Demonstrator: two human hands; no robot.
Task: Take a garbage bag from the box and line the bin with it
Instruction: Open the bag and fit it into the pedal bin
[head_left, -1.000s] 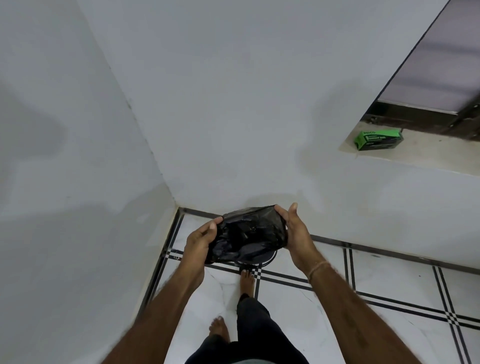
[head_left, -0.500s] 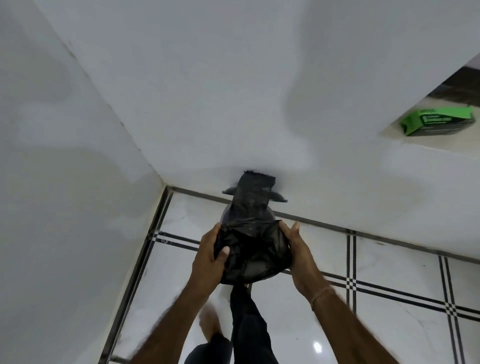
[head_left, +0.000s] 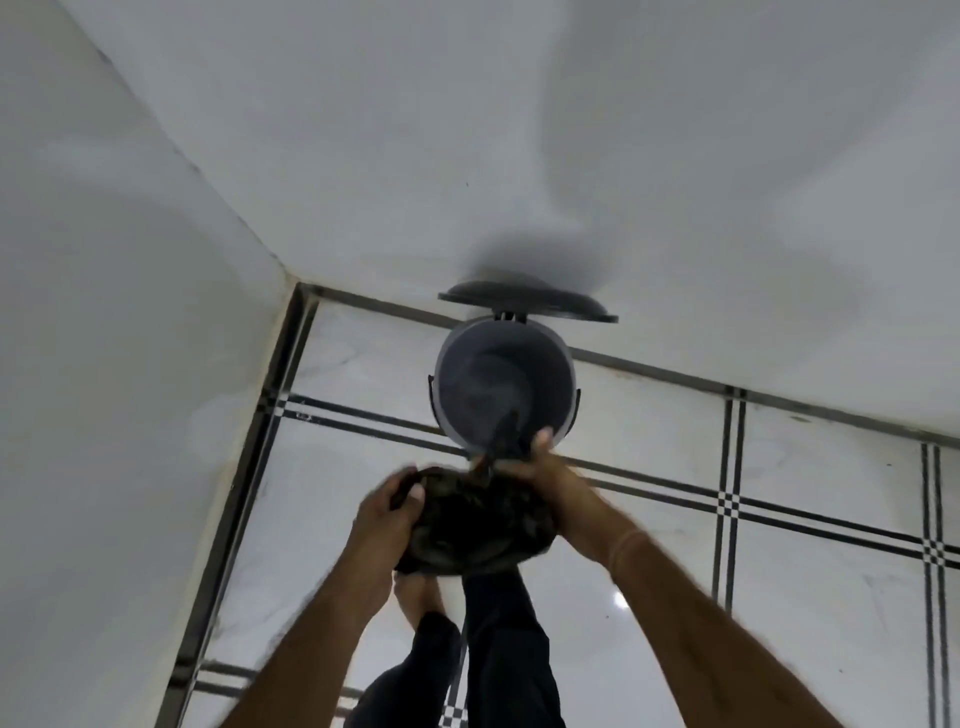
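A round grey pedal bin (head_left: 562, 364) stands on the floor against the far wall, its dark lid (head_left: 524, 299) tipped up and open. Its inside is visible, with one end of the black garbage bag (head_left: 475, 525) hanging over the near rim. The bunched bag sits just in front of the bin. My left hand (head_left: 384, 519) grips its left side. My right hand (head_left: 545, 467) grips its right side at the bin's near rim. The bag box is out of view.
White walls meet in a corner (head_left: 291, 275) to the left of the bin. The floor (head_left: 779, 545) is glossy white tile with black stripes. My legs (head_left: 498, 649) and a bare foot (head_left: 415, 597) are right below the bag.
The view has tilted down and nearer, so the green box has left the frame. The open bin has come fully into sight and both hands have brought the bag to its near rim.
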